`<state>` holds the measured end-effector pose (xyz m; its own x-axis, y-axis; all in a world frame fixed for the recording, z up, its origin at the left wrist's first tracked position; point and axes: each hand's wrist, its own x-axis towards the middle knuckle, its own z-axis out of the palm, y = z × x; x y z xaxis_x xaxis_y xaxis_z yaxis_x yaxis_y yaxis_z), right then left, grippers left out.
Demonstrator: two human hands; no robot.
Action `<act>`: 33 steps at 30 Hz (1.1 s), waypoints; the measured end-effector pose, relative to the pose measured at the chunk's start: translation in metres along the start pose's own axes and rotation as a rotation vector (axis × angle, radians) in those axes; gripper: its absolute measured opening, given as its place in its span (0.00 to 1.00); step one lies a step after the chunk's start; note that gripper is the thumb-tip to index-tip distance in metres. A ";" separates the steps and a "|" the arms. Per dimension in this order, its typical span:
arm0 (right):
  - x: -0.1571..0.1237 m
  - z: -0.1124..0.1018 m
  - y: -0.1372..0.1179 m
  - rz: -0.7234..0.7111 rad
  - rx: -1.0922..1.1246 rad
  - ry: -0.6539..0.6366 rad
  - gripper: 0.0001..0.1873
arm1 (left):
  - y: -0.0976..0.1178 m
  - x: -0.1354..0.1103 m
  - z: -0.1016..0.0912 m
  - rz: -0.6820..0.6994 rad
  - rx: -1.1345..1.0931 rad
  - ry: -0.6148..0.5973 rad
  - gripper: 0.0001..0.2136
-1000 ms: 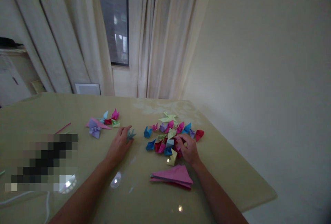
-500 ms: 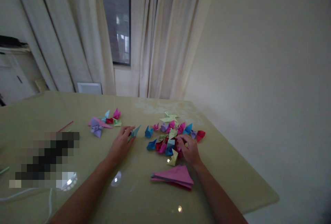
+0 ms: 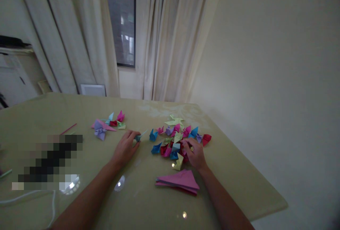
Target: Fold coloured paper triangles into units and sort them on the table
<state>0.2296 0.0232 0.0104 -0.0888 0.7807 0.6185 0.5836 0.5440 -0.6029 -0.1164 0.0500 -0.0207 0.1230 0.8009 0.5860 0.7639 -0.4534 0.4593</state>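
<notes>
My left hand [image 3: 124,149] rests on the table with its fingers curled round a small teal folded paper piece [image 3: 139,137], only part of which shows past the fingertips. My right hand [image 3: 195,153] lies on the right side of a pile of coloured folded paper pieces [image 3: 174,139], with its fingers bent into the pile and touching red and pink pieces. What the right fingers grip, if anything, is hidden. A stack of pink folded sheets [image 3: 179,181] lies just in front of the right wrist.
A smaller group of purple, pink and blue paper pieces [image 3: 106,125] sits left of my left hand. A pink stick [image 3: 68,128] lies further left, and a white cable [image 3: 32,198] runs along the near left. The table's right edge [image 3: 247,168] drops beside a wall; curtains hang behind.
My left hand has closed further on the teal piece, which now shows less. The view has shifted slightly. My right hand stays on the pile.
</notes>
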 end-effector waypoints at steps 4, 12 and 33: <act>0.000 0.000 -0.001 -0.006 0.003 0.000 0.14 | 0.001 0.001 -0.001 0.025 0.041 -0.021 0.06; 0.000 0.000 0.001 -0.015 0.001 0.002 0.14 | 0.003 0.001 -0.001 0.052 0.090 -0.058 0.11; 0.000 0.000 0.002 -0.033 -0.002 0.007 0.14 | 0.009 -0.002 -0.002 -0.017 -0.005 -0.178 0.18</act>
<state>0.2305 0.0244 0.0086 -0.1028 0.7602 0.6415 0.5818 0.5690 -0.5811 -0.1116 0.0433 -0.0165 0.2208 0.8646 0.4514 0.7637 -0.4411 0.4714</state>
